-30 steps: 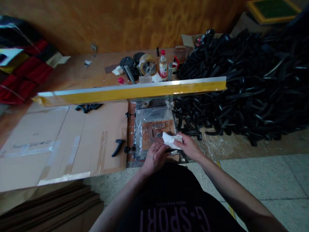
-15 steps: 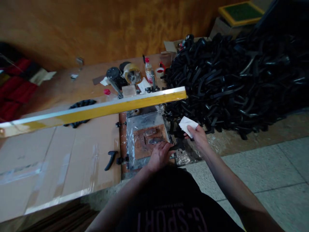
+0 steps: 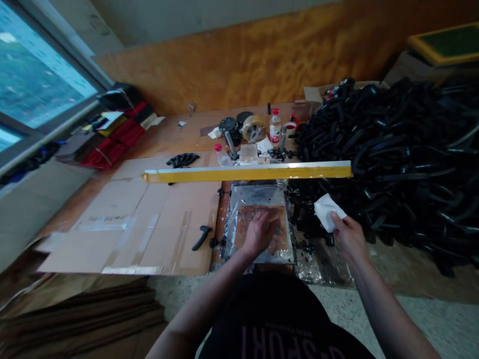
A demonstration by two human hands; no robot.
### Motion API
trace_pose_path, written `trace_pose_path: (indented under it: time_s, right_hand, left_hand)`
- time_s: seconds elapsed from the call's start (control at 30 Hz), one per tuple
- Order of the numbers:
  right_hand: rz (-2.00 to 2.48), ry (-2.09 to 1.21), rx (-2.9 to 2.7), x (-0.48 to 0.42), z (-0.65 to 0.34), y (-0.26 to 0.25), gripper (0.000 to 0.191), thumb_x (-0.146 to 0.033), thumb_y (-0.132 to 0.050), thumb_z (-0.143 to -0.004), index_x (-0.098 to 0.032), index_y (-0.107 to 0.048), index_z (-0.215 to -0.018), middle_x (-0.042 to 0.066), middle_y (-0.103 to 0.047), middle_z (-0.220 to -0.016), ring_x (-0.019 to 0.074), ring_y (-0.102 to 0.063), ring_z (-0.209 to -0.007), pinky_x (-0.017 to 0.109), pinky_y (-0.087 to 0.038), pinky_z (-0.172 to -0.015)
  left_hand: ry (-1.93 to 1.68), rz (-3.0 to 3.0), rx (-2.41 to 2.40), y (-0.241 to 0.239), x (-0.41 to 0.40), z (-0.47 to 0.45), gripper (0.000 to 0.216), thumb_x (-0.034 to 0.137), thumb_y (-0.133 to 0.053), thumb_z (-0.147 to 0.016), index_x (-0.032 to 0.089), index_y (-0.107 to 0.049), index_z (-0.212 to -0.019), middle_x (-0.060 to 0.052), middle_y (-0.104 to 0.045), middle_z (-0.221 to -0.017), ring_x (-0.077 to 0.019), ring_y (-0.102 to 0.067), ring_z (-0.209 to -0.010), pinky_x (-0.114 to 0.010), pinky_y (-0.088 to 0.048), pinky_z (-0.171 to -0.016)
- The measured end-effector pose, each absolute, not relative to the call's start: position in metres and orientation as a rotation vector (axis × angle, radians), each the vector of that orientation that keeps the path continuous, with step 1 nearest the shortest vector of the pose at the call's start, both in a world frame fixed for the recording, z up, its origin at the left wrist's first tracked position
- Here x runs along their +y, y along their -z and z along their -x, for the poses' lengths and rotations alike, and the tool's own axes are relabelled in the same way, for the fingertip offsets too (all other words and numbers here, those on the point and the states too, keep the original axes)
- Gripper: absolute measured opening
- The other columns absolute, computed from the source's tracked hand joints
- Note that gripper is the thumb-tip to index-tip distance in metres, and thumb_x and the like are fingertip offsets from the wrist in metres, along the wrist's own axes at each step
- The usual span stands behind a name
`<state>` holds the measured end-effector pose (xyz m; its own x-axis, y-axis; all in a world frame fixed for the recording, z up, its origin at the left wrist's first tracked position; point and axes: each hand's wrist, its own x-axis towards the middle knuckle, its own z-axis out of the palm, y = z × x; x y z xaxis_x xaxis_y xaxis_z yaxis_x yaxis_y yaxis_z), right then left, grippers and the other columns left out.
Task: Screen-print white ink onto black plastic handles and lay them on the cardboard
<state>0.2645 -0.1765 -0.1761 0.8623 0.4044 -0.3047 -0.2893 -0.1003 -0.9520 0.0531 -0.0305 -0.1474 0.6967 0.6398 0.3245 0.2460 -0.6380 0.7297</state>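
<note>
Head view: we see the person's left hand (image 3: pixel 260 232) over the brown board (image 3: pixel 242 225), its fingers spread toward the board's far side. Blur and the angle of the fingertips keep us from telling whether it grips anything or touches the surface, and the hand hides the middle of the board. We find the board on a grey plate (image 3: pixel 258 193) covered with clear film, whose glare obscures the edges.

To the right, we see the right hand (image 3: pixel 350 235) pinching a white wipe (image 3: pixel 328 212) between thumb and fingers; whether it is paper or cloth we cannot tell. The wipe stands out against the pile of black handles (image 3: pixel 396 149), covering some of them; individual pieces merge in shadow, and the right edge of the frame cuts the pile off.

We note the yellow bar (image 3: pixel 247 173) crossing in front of the bench, masking part of a small group of black pieces (image 3: pixel 183 159) on the cardboard (image 3: pixel 138 214). One black handle (image 3: pixel 202 238) lies there in plain view, near the plate's left side. Lettering on the dark shirt (image 3: pixel 292 304) runs out of frame below, only partly legible to us.
</note>
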Motion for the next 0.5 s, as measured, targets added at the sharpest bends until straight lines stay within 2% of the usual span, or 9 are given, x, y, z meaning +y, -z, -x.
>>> trace_pose_path:
  time_s: [0.13,0.3,0.4,0.5]
  right_hand:
    - [1.555,-0.798,-0.262,-0.153,-0.235,0.176,0.051,-0.050,-0.077,-0.062,-0.016,-0.070,-0.098,0.006,-0.074,-0.090,0.0191,-0.064,-0.070,0.029,-0.050,-0.060]
    - [1.513,-1.041,-0.441,-0.124,-0.194,0.166,0.050,-0.049,-0.074,-0.064,-0.015,-0.067,-0.101,0.006,-0.073,-0.087,0.0179,-0.062,-0.068,0.027,-0.046,-0.060]
    - [1.487,-1.140,-0.536,-0.110,-0.173,0.166,0.046,-0.047,-0.072,-0.066,-0.015,-0.068,-0.098,0.005,-0.073,-0.085,0.0180,-0.063,-0.069,0.028,-0.047,-0.063]
    - [1.479,-1.251,-0.642,-0.098,-0.155,0.170,0.040,-0.045,-0.071,-0.066,-0.015,-0.069,-0.093,0.005,-0.073,-0.084,0.0180,-0.062,-0.068,0.028,-0.046,-0.063]
  left_hand:
    - [-1.191,-1.857,0.926,0.119,0.000,-0.014,0.030,0.030,-0.053,-0.091,0.022,-0.057,-0.120,-0.009,-0.065,-0.116,-0.0187,-0.064,-0.104,-0.033,-0.054,-0.085]
    - [-1.871,-1.659,0.970,0.054,0.034,0.005,0.045,0.037,-0.048,-0.092,0.024,-0.042,-0.134,-0.011,-0.048,-0.135,-0.0209,-0.052,-0.119,-0.036,-0.050,-0.092]
    - [-1.944,-1.689,0.867,0.019,0.042,0.005,0.042,0.042,-0.038,-0.096,0.023,-0.040,-0.134,-0.010,-0.050,-0.130,-0.0207,-0.051,-0.120,-0.037,-0.048,-0.095]
    - [-1.901,-1.694,0.807,-0.002,0.044,0.005,0.038,0.044,-0.034,-0.097,0.022,-0.048,-0.124,-0.008,-0.058,-0.114,-0.0189,-0.057,-0.110,-0.036,-0.047,-0.094]
